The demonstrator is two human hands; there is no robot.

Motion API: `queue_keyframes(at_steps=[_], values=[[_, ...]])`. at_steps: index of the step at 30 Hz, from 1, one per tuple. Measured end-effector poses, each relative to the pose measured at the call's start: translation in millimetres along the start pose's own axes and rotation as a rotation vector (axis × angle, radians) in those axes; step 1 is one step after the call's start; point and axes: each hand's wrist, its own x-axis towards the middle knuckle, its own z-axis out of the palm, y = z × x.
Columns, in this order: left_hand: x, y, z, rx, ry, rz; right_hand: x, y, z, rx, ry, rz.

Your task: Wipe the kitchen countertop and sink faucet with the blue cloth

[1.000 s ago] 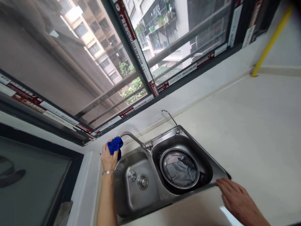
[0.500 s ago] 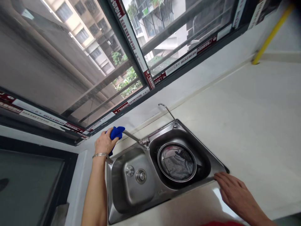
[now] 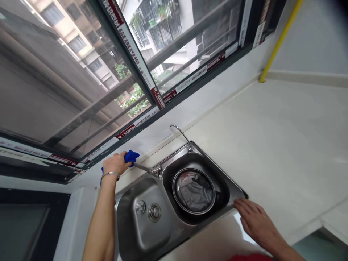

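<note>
My left hand [image 3: 116,164] grips a blue cloth [image 3: 132,156] against the spout of the chrome faucet [image 3: 143,168], behind the sink's left basin. Part of the cloth hangs out on the far side of my wrist, and the spout's end is hidden by my hand and arm. A metal bracelet circles that wrist. My right hand [image 3: 254,217] lies flat, fingers stretched, on the counter at the front right edge of the steel double sink [image 3: 179,232].
A round metal pan [image 3: 194,191] with dark, wet-looking contents sits in the right basin. Behind it stands a thin curved tap [image 3: 181,133]. A dark-framed window [image 3: 154,95] rises behind the sink. A yellow pipe [image 3: 280,41] meets the white counter [image 3: 272,137] at the back right.
The view has swung right, so the sink sits further left in it. My left hand and the cloth have shifted slightly on the spout. My right hand stays at the sink's edge.
</note>
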Motion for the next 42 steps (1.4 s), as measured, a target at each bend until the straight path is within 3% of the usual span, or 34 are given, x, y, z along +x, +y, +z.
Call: queue_keyframes(at_steps=[14,18,24,30,35,42], values=[[27.3,42.2,17.4,0.151,-0.098,0.171,-5.8,15.3,12.2,-0.119,-0.001,-0.153],[36.6,63.0,36.5,0.171,-0.141,0.234,-6.4,16.9,13.8,-0.109,0.007,-0.151],[47.9,99.0,81.6,0.177,-0.234,0.324,-3.7,13.8,10.1,-0.130,-0.002,-0.136],[63.3,119.1,117.4,0.129,-0.269,0.333,-3.8,13.1,8.2,-0.131,-0.020,-0.125],[76.9,126.3,133.4,0.075,-0.287,0.295,-3.1,11.6,4.6,-0.115,-0.032,-0.124],[92.0,128.9,138.5,0.002,-0.316,0.258,0.4,7.7,2.7,-0.101,0.008,-0.112]])
